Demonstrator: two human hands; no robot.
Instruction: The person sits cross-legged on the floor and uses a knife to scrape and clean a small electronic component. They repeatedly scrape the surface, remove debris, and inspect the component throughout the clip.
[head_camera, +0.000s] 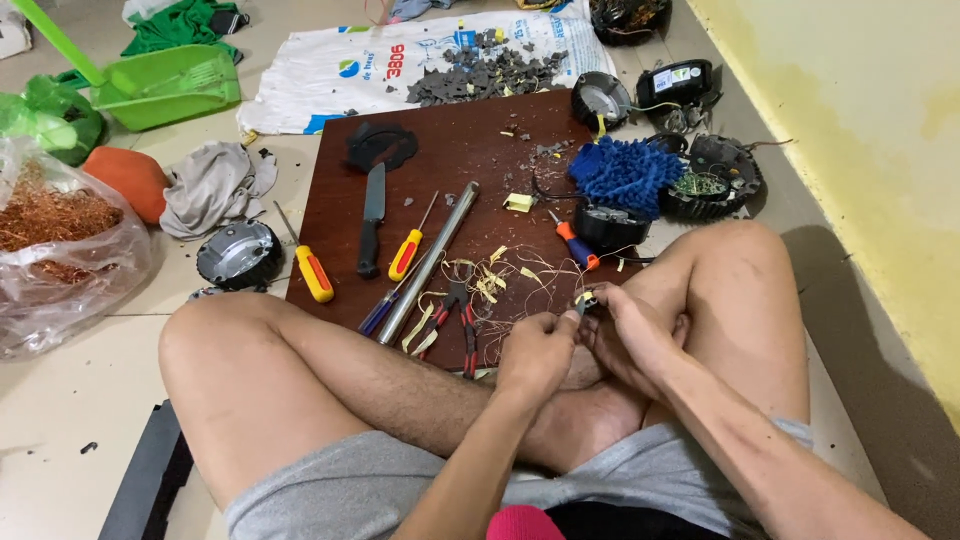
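3 screwdrivers (313, 270), 1 knife (372, 218), 1 pliers (455, 318)

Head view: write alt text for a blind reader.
A person sits cross-legged on a tiled floor, both hands, left hand and right hand, pinching a small part above a dark wooden board strewn with screwdrivers, pliers and a knife.
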